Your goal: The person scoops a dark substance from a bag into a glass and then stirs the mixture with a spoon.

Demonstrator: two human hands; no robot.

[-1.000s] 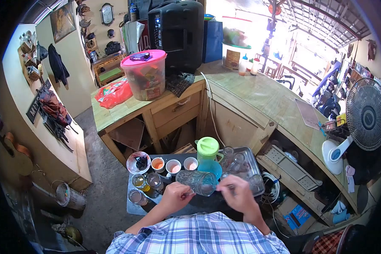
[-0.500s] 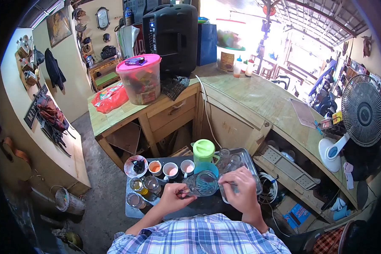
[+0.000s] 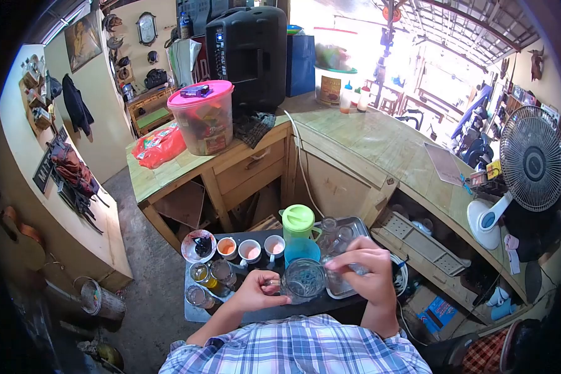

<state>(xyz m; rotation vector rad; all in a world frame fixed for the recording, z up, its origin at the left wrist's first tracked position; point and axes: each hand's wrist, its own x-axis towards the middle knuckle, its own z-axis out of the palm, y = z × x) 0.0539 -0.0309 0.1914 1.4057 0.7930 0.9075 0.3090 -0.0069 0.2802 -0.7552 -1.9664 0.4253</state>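
Observation:
My left hand [image 3: 254, 292] grips a clear glass mug [image 3: 305, 282] by its handle. The mug's round mouth faces up toward me, and teal shows through its glass. At the mug's right side is my right hand [image 3: 369, 272], thumb and fingers drawn together by the rim; what they pinch, if anything, is hidden. Just behind the mug stands a blue pitcher with a lime-green lid [image 3: 298, 218]. To the left, three white cups [image 3: 250, 251] with orange-pink contents form a row. A glass with yellow liquid [image 3: 202, 274] and other clear glasses [image 3: 223, 272] stand nearer.
A metal tray [image 3: 354, 225] with glass mugs lies right of the pitcher. A bowl with something black [image 3: 199, 246] sits at the low table's left. Beyond are a wooden counter [image 3: 355, 140], a pink-lidded tub [image 3: 201, 118], a black speaker [image 3: 246, 59] and a fan [image 3: 533, 162].
My right hand has shifted slightly right and up, its fingers turned more toward the mug's rim. The mug in my left hand has moved a little right and down.

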